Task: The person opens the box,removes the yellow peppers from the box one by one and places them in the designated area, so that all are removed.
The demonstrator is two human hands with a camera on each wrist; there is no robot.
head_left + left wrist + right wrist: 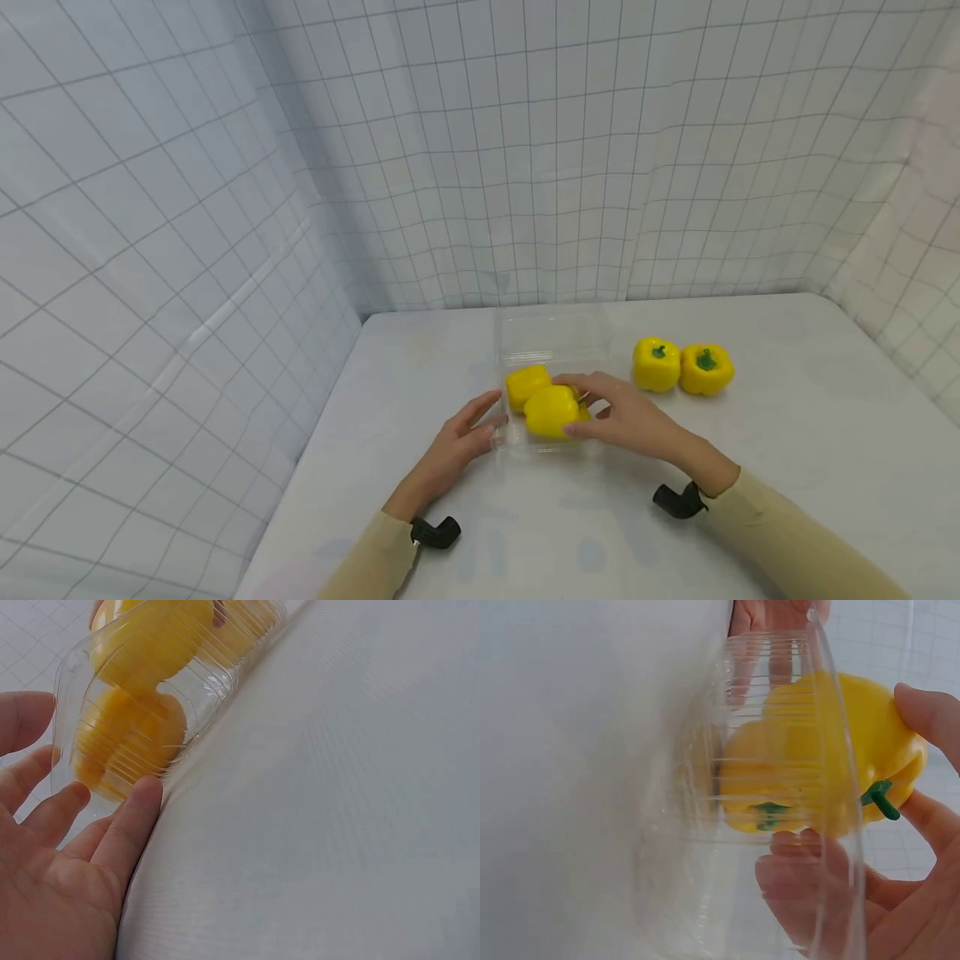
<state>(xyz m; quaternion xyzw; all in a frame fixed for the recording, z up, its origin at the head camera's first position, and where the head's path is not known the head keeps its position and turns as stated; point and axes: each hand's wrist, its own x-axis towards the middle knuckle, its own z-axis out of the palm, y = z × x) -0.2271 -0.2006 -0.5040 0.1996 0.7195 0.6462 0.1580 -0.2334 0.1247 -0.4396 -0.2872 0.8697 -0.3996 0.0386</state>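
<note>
A clear plastic clamshell box (pixel 517 437) lies on the table with its lid (pixel 551 333) folded back. My right hand (pixel 626 417) holds a yellow bell pepper (pixel 553 410) over the box, thumb on the near side and fingers on the far side. In the right wrist view, that pepper's green stem (pixel 883 801) points toward the palm. Another yellow pepper (pixel 744 784) is below it behind the clear wall. A further pepper (pixel 527 385) sits at the box's back left. My left hand (pixel 459 442) rests against the box's left side, fingers loosely extended, as the left wrist view shows.
Two more yellow peppers, one (pixel 657 364) beside the other (pixel 707 369), stand on the white table (pixel 787 467) to the right of the box. Grid-patterned white curtains (pixel 540 167) hang behind the table and at both sides.
</note>
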